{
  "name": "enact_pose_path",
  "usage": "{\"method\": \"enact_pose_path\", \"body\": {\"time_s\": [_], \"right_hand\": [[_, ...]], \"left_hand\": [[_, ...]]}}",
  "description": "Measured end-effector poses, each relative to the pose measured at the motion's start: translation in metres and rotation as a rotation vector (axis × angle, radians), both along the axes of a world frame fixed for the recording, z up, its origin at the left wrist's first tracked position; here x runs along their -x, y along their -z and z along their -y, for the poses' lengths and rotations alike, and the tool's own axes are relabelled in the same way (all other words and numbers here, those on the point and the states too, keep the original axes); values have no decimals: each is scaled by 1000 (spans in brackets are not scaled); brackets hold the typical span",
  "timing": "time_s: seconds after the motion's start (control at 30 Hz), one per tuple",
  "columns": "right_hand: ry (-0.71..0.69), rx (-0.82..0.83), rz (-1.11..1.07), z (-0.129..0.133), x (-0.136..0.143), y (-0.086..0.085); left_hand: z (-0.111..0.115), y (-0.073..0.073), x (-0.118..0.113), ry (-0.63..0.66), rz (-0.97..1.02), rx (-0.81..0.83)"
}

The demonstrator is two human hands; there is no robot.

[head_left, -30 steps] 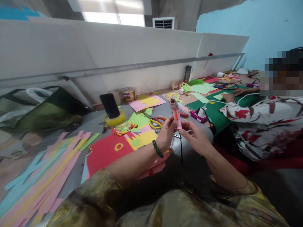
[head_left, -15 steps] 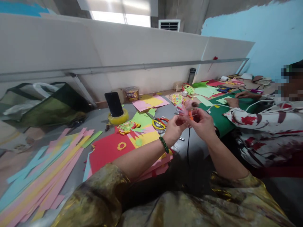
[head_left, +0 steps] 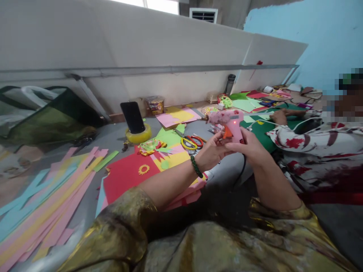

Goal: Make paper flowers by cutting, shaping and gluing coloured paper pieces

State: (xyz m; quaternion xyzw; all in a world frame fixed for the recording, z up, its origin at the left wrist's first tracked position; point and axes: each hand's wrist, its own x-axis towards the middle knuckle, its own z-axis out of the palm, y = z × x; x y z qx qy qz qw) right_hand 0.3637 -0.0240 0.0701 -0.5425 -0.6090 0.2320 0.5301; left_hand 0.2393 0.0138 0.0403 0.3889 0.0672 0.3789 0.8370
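Note:
Both of my hands are at a pink hot glue gun (head_left: 227,119), turned sideways with its nozzle to the left and a small red light lit on its body. My right hand (head_left: 249,145) is closed round the rear of the handle, the thumb laid across its lower part. The fingers of my left hand (head_left: 212,150) are curled against the handle's front, just under the orange trigger; their tips are partly hidden. Below and left of the gun lie scissors with yellow and red handles (head_left: 190,142). Beside these rests a layered paper flower (head_left: 151,146).
Red paper (head_left: 124,175) with a yellow paper ring (head_left: 143,169) lies left of my forearm. Paper strips (head_left: 56,200) cover the left side. A phone (head_left: 132,117) leans on a tape roll (head_left: 138,134). At right, a co-worker's patterned sleeve (head_left: 300,139) reaches over a green mat (head_left: 263,141).
The glue gun has turned from pointing roughly away from me to lying sideways, nozzle left. My hands have shifted round its handle. The view has tilted down slightly.

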Motion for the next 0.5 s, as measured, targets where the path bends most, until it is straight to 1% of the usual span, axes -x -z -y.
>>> {"method": "enact_pose_path", "body": {"time_s": [0.03,0.07,0.1,0.17,0.2,0.27,0.3,0.33,0.37,0.43,0.5], "right_hand": [[-87,53,-46,2,-2,-1],[-131,89,-84,3,-5,-2],[-131,100,-109,3,-8,-2],[-34,69,-80,-2,-15,-1],[41,55,3,-8,-20,-1],[192,58,244,-24,-30,1],[250,86,371,-34,-36,3],[275,125,462,-45,-40,6],[276,168,522,-57,-44,11],[239,261,589,-80,-47,23],[188,365,660,-101,-45,39]], "left_hand": [[0,-2,0,28,1,3],[1,-3,-1,45,-11,2],[1,-3,-2,50,-41,-3],[0,-1,-1,35,-176,-28],[-1,2,1,22,-279,-51],[0,9,12,13,-512,-136],[1,13,21,24,-608,-201],[3,17,32,30,-666,-286],[6,19,44,61,-693,-406],[15,19,72,106,-760,-594],[25,14,101,85,-869,-695]]}}
